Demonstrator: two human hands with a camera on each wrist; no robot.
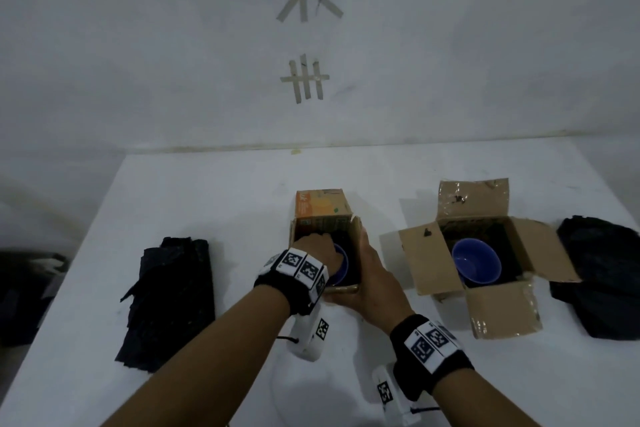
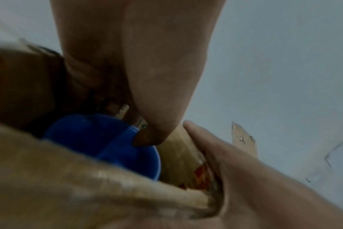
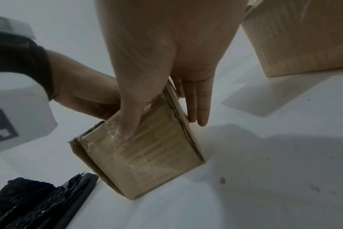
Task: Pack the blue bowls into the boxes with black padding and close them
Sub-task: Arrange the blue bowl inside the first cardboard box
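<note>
at the far left edge of the head view something dark (image 1: 24, 291) sits off the white surface (image 1: 207, 191), too dim to make out. on the left part of the surface lies a stack of black padding (image 1: 173, 302), flat and ragged at its edges.

near the middle stands the small box (image 1: 323, 215), open at the top, its far flap with orange print standing upright. the left hand (image 1: 320, 253) reaches down into it from the left, fingers curled inside the opening; what they grip cannot be told from the head view. in the left wrist view a fingertip (image 2: 147, 137) presses on the rim of the blue bowl (image 2: 100, 139) sitting in this box, with dark lining around it. the right hand (image 1: 372, 274) holds the same box at its near right corner: the thumb (image 3: 127, 124) lies flat on the near wall and the straight fingers (image 3: 198, 105) lie along the right wall, so the hand clasps the corner between them.

to the right, apart from the small box, stands the larger box (image 1: 491, 308) with all four flaps spread open. a second blue bowl (image 1: 476, 262) sits upright inside on black lining.

just right of that box, at the right edge of the surface, lies a bundle of black padding (image 1: 602, 277).
</note>
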